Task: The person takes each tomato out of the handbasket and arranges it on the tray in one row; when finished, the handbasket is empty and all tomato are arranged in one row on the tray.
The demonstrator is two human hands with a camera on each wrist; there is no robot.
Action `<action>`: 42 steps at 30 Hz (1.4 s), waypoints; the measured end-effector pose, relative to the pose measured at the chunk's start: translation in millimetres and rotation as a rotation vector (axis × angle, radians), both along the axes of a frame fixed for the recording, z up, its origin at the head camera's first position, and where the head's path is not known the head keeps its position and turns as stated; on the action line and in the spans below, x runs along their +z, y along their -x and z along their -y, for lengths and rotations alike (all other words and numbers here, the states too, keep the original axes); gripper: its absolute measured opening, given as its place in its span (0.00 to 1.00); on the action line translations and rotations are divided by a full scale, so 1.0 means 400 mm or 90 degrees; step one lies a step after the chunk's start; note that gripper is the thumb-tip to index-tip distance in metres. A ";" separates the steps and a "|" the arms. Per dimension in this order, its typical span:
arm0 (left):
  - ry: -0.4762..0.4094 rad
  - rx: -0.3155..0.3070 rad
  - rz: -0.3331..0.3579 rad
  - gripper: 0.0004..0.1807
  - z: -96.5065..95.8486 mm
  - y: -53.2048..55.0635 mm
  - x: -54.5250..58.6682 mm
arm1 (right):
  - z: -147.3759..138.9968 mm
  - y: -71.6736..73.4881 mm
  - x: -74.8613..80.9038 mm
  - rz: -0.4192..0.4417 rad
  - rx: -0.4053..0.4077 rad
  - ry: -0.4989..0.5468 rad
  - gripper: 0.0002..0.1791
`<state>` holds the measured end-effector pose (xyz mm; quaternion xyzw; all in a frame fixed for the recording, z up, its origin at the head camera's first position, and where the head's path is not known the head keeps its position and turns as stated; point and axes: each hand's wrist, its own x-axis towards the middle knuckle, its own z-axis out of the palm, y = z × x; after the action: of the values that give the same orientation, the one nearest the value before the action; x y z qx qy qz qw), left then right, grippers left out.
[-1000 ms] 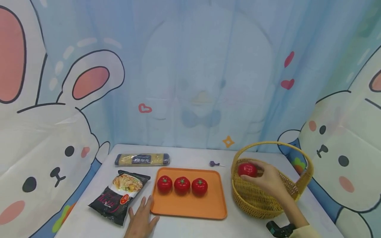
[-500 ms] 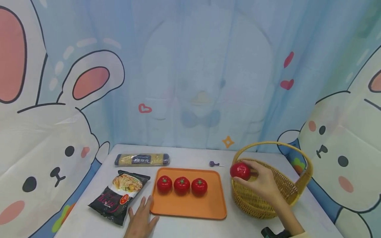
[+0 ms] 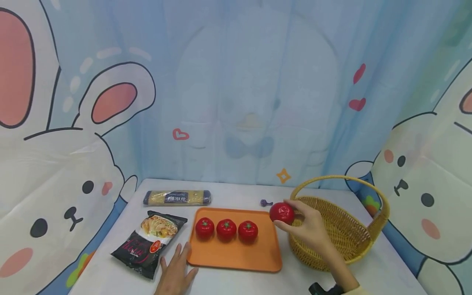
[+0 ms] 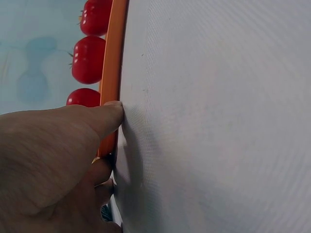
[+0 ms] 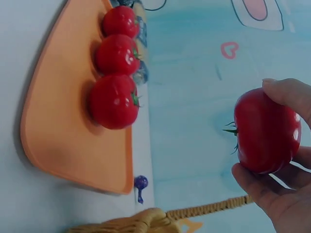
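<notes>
My right hand (image 3: 309, 229) grips a red tomato (image 3: 282, 213) between thumb and fingers, raised by the far right corner of an orange tray (image 3: 254, 258). The right wrist view shows this tomato with its green stem end facing left. Three more tomatoes (image 3: 226, 229) stand in a row on the tray, towards its left and middle. At the tray's near left corner lies my left hand (image 3: 175, 272), fingers extended. In the left wrist view its thumb (image 4: 109, 116) touches the tray's outer rim, while its other fingers are partly hidden below.
A wicker basket (image 3: 317, 252) with a tall handle stands right of the tray. Left of it lies a black food bag (image 3: 141, 250), with a clear pasta packet (image 3: 177, 198) behind. A small purple object (image 3: 265, 203) sits behind the tray. A printed curtain (image 3: 236, 82) hangs beyond the table.
The right hand has carried the tomato left, from inside the basket, past its rim, to the tray's far right corner. The left hand and the tray stay where they were.
</notes>
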<state>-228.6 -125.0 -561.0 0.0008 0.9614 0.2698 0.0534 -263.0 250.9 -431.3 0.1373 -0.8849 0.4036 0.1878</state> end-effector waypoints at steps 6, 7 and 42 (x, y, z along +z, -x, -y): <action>-0.002 0.006 0.007 0.45 -0.003 0.000 0.003 | 0.031 0.012 -0.031 0.025 0.020 0.018 0.39; -0.003 0.006 0.006 0.45 -0.003 0.000 0.003 | 0.035 0.014 -0.037 0.027 0.020 0.020 0.39; -0.023 0.000 0.012 0.45 0.005 0.004 -0.005 | 0.101 0.056 -0.259 0.132 -0.061 -0.083 0.42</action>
<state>-230.2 -126.8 -562.9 -0.0005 0.9558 0.2874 0.0622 -285.3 210.4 -535.0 0.0643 -0.9295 0.3476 0.1053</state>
